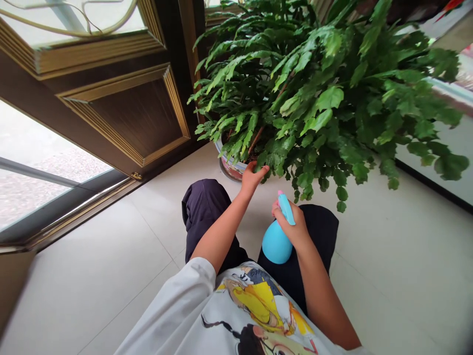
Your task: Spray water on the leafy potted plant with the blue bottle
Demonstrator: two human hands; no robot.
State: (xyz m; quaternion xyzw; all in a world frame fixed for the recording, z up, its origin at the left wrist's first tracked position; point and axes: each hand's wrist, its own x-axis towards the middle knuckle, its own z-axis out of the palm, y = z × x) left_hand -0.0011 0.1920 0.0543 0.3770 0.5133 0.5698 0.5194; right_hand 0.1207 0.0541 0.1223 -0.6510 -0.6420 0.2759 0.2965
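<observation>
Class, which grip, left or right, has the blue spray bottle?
The right grip: it wraps round the top of the blue spray bottle. The left grip, at the lower leaves by the pot, has no bottle.

White short-sleeved T-shirt (pixel 173 310) with colourful cartoon print (pixel 258 301); dark trousers (pixel 207 207), perhaps black.
</observation>
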